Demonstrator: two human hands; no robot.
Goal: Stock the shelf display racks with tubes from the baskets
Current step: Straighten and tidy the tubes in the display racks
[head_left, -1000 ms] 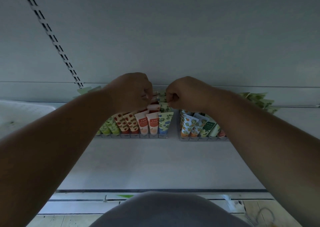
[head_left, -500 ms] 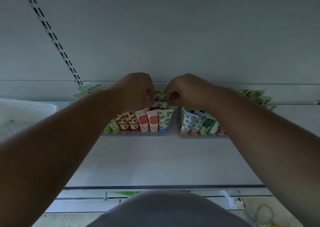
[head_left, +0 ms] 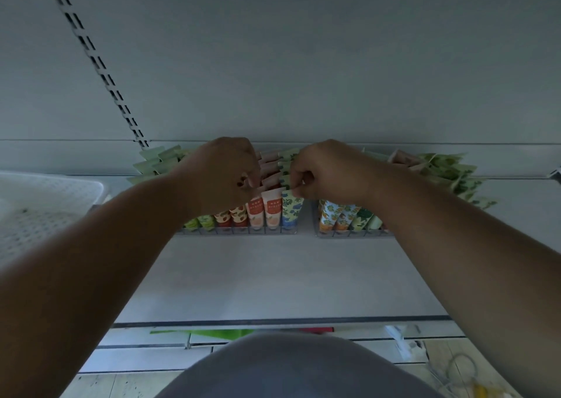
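Where the white shelf [head_left: 273, 279] runs out flat below both forearms, two clear display racks sit at its back: the left rack [head_left: 239, 230] directly under the hands, the right rack [head_left: 352, 233] just beneath the right wrist. Upright tubes fill both racks in rows. The left hand [head_left: 221, 173] is curled, its fingertips pinching the crimped top of a peach tube [head_left: 271, 208] in the left rack's front row. The right hand [head_left: 328, 170] is curled too, thumb and forefinger pinching the top of the blue floral tube [head_left: 290, 211] beside it. A white basket [head_left: 45, 203] lies well left of the left forearm. Bare shelf lies open between the racks and the shelf's front edge.
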